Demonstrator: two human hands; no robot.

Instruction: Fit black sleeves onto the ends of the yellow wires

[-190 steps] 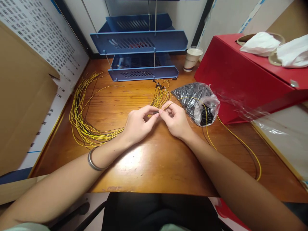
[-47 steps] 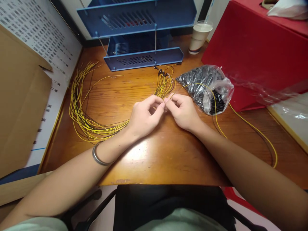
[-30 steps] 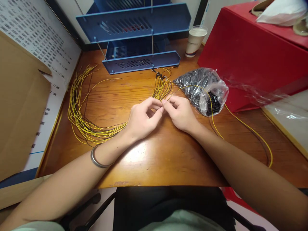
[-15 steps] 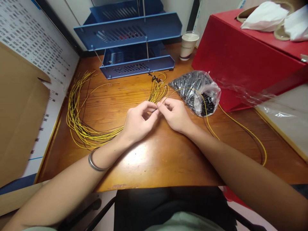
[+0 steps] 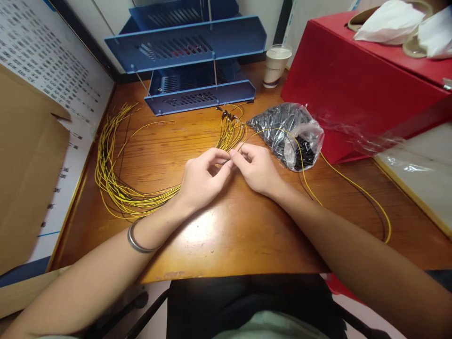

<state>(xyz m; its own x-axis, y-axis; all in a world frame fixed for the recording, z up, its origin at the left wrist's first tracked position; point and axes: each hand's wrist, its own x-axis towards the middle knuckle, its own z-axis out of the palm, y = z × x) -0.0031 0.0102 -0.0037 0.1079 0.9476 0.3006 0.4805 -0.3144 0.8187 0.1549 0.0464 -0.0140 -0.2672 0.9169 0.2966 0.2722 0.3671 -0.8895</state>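
Over the middle of the table my left hand (image 5: 205,176) pinches a small black piece (image 5: 225,162) between thumb and fingers. Its exact kind is too small to make out. My right hand (image 5: 257,168) is closed beside it, fingertips almost touching the left ones, and pinches a thin yellow wire (image 5: 300,149). That wire arcs right from the fingers, past the bag. Just beyond my hands lies a bundle of yellow and black wires (image 5: 229,134) with black ends. The bundle's long tails (image 5: 116,188) curve round to the left, partly behind my left hand and forearm.
A clear plastic bag (image 5: 278,125) of small black parts lies right of my hands. Behind stand a blue file tray (image 5: 197,96) and a paper cup (image 5: 275,68). A red box (image 5: 339,84) fills the back right; cardboard (image 5: 31,165) stands at the left.
Both hands keep almost the same pinch and place. The view has shifted very slightly; nothing was picked up or let go.
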